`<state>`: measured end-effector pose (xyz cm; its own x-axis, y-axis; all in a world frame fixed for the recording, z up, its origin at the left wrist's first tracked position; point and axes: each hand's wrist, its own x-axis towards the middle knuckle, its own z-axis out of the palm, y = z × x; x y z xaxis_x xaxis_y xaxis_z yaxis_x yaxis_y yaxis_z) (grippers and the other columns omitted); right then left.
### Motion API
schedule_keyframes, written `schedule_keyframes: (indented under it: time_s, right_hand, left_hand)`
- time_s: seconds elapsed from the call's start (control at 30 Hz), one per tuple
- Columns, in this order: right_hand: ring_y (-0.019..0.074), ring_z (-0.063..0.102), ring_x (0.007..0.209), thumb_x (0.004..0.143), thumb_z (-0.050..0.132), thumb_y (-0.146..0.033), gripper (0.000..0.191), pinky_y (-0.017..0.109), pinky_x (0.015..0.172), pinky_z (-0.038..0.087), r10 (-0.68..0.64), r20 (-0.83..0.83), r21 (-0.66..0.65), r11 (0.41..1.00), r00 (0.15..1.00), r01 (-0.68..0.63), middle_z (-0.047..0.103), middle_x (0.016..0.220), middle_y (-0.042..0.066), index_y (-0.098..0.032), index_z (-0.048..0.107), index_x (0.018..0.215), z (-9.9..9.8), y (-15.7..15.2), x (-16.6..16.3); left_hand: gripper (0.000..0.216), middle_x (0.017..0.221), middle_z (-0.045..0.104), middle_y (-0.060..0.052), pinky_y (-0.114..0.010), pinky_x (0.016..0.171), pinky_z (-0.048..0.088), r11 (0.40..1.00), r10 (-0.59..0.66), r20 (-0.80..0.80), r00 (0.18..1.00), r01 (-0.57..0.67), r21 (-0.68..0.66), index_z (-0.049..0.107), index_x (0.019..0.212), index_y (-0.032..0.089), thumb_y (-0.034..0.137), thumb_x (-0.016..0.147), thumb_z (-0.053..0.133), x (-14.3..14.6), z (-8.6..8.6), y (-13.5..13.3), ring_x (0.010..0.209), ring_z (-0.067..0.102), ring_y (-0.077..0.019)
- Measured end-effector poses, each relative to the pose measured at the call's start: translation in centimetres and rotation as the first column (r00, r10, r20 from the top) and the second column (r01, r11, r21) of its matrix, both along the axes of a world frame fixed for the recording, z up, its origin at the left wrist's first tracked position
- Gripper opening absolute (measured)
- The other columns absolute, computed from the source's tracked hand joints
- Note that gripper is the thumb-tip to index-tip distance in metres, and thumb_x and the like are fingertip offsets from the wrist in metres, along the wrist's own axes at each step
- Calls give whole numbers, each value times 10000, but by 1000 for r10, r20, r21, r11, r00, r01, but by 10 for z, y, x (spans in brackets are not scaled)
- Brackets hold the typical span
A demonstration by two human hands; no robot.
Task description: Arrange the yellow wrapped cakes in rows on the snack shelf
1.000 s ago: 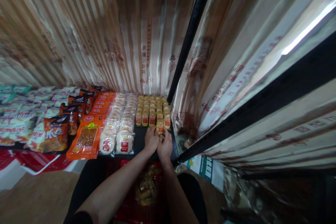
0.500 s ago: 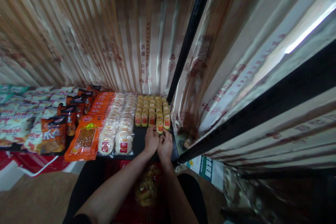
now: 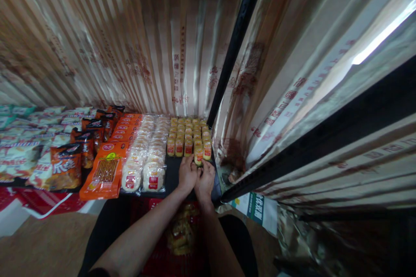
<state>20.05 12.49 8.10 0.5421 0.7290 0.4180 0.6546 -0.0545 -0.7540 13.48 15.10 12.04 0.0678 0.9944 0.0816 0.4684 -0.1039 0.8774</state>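
Note:
Between the fingertips of my left hand (image 3: 188, 174) and my right hand (image 3: 205, 178) is a small yellow packaged cake (image 3: 198, 154) with a red and white label. Both hands are closed at its near end, side by side over the black shelf (image 3: 173, 171). The cake stands at the front of rows of similar yellow packs (image 3: 187, 134). Below my forearms, a red crate (image 3: 152, 242) holds more yellow packs (image 3: 182, 233), partly blurred and hidden by my arms.
Left of the yellow rows lie clear-wrapped white round pastries (image 3: 154, 173), orange packs of sticks (image 3: 108, 164), orange-brown snack bags (image 3: 66, 164) and white bags (image 3: 21, 160). A black upright (image 3: 227, 69) and a slanting black rail (image 3: 292, 143) bound the right side. Printed sheeting (image 3: 182, 43) hangs behind.
The held yellow cake has shifted very slightly toward the row behind it. My hands stay in nearly the same place, still at its near end.

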Motion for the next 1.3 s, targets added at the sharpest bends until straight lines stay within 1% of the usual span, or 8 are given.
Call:
schedule_keyframes:
  time_s: [0.17, 0.4, 0.57, 0.73, 0.83, 1.0, 1.17, 1.3]
  right_hand:
    - [237, 493, 988, 795, 378, -189, 400, 408, 884, 424, 10, 10, -15, 1000, 1000, -10, 539, 1036, 134, -148, 601, 1124, -4, 0, 1]
    - [241, 496, 1014, 797, 377, -194, 419, 409, 905, 423, 27, 20, -53, 998, 999, -26, 540, 1076, 151, -120, 588, 1151, -6, -1, 1]
    - [230, 508, 1008, 795, 360, -168, 419, 390, 911, 435, 50, -18, -32, 998, 999, -50, 533, 1077, 160, -91, 590, 1137, 0, -3, 2]
    - [224, 514, 1006, 790, 385, -163, 390, 399, 923, 432, 42, -29, -10, 999, 999, -42, 536, 1076, 138, -136, 605, 1111, 5, -9, 1]
    - [226, 507, 1018, 795, 382, -171, 386, 399, 927, 431, 41, -20, -16, 999, 999, -41, 534, 1085, 144, -124, 605, 1107, 4, -14, 0]
    - [221, 508, 1023, 789, 390, -169, 372, 401, 924, 429, 38, -16, -4, 999, 999, -38, 542, 1080, 134, -144, 621, 1079, 1, -23, -4]
    - [217, 516, 1010, 789, 384, -173, 358, 397, 922, 429, 48, -18, -24, 999, 999, -48, 556, 1054, 133, -142, 639, 1038, 3, -39, -13]
    - [202, 535, 976, 810, 374, -205, 346, 373, 897, 448, 73, -41, -23, 997, 996, -74, 565, 1033, 125, -145, 648, 1013, 5, -54, -23]
  left_hand:
    - [420, 1139, 554, -82, -257, 972, 401, 1000, -23, -41, 999, 22, -19, 554, 1217, 175, 165, 838, 372, 0, -1, 0, 1081, 531, -157]
    - [443, 1164, 552, -101, -269, 991, 388, 998, -48, -46, 998, 46, -37, 538, 1243, 152, 157, 829, 379, -2, -2, 0, 1099, 524, -166]
    - [432, 1219, 540, -123, -302, 1030, 353, 998, -54, -39, 998, 53, -17, 525, 1242, 120, 168, 830, 402, -3, -2, -2, 1146, 501, -186]
    - [400, 1186, 561, -99, -302, 1011, 370, 999, -39, -52, 998, 38, -20, 550, 1191, 152, 155, 809, 432, -5, -1, -8, 1124, 510, -181]
    - [374, 1164, 570, -95, -300, 983, 393, 999, -11, -57, 998, 9, -34, 570, 1145, 158, 136, 798, 434, -6, 0, -15, 1098, 522, -178]
    - [293, 1064, 611, -72, -285, 935, 420, 998, 18, -73, 997, -23, -58, 628, 995, 170, 105, 789, 430, -10, 1, -29, 1012, 561, -166]
    - [262, 958, 640, -50, -264, 860, 446, 997, -20, -83, 996, 13, -82, 650, 895, 180, 95, 795, 423, -18, -1, -44, 905, 587, -148]
    - [254, 888, 643, -30, -248, 821, 453, 997, -55, -59, 997, 52, -54, 656, 836, 195, 97, 802, 424, -28, -6, -57, 852, 590, -134]
